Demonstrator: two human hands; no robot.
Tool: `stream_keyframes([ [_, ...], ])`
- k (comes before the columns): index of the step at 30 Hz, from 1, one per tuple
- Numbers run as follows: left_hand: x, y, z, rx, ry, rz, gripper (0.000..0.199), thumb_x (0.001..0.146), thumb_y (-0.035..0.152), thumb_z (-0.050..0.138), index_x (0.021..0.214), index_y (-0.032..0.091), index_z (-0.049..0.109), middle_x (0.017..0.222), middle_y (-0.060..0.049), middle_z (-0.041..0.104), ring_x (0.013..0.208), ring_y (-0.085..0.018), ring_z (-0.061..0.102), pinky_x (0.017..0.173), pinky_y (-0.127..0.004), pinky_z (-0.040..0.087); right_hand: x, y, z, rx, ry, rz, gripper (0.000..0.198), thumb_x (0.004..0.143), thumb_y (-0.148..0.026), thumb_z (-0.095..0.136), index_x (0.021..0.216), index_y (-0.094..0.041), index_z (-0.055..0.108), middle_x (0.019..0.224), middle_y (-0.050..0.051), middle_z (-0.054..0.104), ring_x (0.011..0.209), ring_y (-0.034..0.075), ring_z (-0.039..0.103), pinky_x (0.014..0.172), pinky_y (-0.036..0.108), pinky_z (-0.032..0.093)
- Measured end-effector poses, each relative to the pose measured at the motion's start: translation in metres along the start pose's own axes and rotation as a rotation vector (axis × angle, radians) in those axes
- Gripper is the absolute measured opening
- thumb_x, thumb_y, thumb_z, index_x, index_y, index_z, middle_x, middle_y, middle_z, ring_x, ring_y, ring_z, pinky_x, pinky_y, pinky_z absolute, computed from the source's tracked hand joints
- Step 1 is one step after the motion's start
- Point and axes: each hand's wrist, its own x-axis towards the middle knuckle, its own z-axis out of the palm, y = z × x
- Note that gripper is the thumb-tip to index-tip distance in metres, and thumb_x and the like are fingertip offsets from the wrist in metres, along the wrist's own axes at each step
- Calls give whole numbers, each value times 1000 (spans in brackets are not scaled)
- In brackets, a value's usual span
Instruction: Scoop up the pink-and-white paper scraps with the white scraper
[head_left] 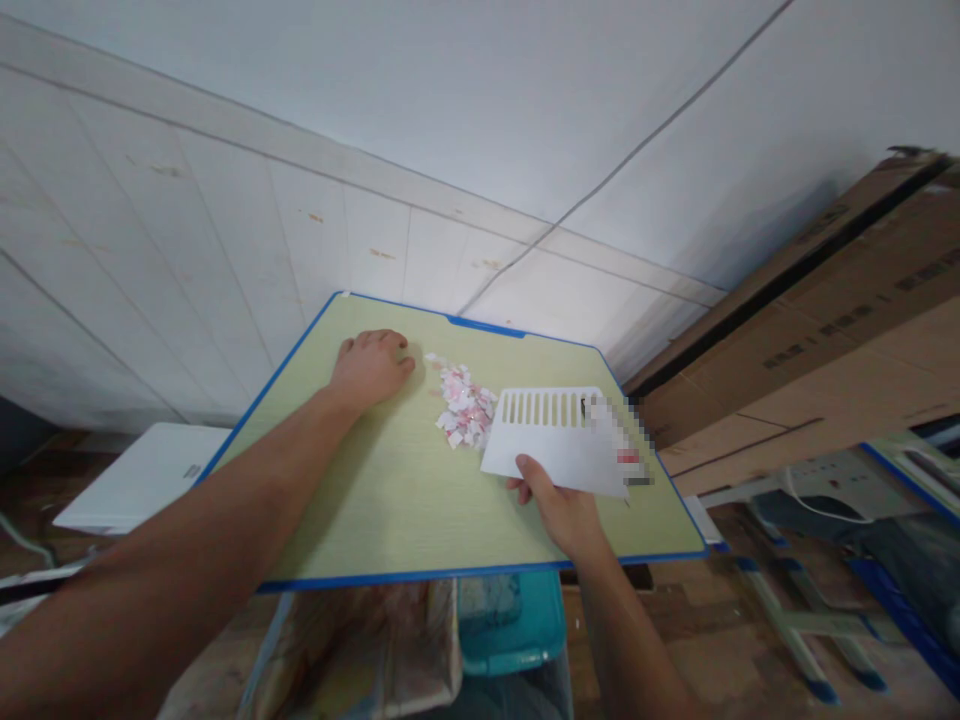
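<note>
My right hand (559, 505) grips the near edge of a white slotted sheet (555, 455), thumb on top and fingers underneath. A row of narrow upright slots runs along the sheet's far side; its right end is blurred by pixelation. Touching or just beside the sheet's left edge lies a loose pile of small white and pink paper scraps (466, 408). My left hand (373, 366) rests palm down on the desk to the left of the pile, holding nothing. Its fingers are loosely bent, with the thumb apart.
The yellow-green desk top (375, 500) has a blue rim and stands against a white panelled wall (225, 240). Large cardboard boxes (817, 330) lean at the right. Below the near edge are a teal bin (517, 640) and an open bag (405, 650). A white stool-like surface (142, 475) stands left.
</note>
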Motion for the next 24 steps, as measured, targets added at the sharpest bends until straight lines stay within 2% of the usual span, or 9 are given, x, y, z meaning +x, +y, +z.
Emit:
stream_keyframes([
  [6, 3, -5, 5, -16, 30, 9, 56, 112, 39, 62, 157, 15, 87, 175, -23, 80, 169, -48, 69, 143, -69, 51, -16, 12, 3, -22, 24, 26, 62, 103, -81, 73, 64, -34, 68, 73, 9, 79, 77, 33, 77, 95, 51, 69],
  [12, 2, -6, 5, 5, 25, 9, 56, 113, 41, 62, 158, 17, 87, 175, -20, 80, 169, -45, 70, 145, -63, 51, -40, 5, 11, -8, -156, 42, 57, 105, -79, 77, 74, -32, 82, 81, 9, 83, 91, 35, 83, 122, 55, 67],
  [19, 3, -6, 3, 51, 17, -3, 56, 113, 42, 63, 157, 20, 88, 176, -18, 80, 168, -44, 70, 144, -59, 52, -33, 0, 12, 139, -237, 18, 55, 104, -76, 78, 77, -28, 83, 80, 10, 87, 83, 30, 85, 98, 46, 74],
  [21, 2, -3, 1, 65, 19, -11, 57, 113, 41, 62, 158, 18, 88, 176, -20, 80, 167, -45, 70, 141, -58, 53, -28, -1, 12, 184, -235, -9, 51, 103, -73, 80, 78, -28, 82, 80, 10, 87, 80, 29, 83, 89, 43, 73],
  [24, -7, 9, -4, 119, 50, 0, 59, 114, 36, 54, 157, 12, 87, 171, -27, 81, 162, -46, 72, 135, -58, 54, -22, -2, 17, 246, -218, -78, 40, 93, -65, 87, 79, -28, 78, 78, 8, 87, 70, 26, 77, 78, 40, 70],
])
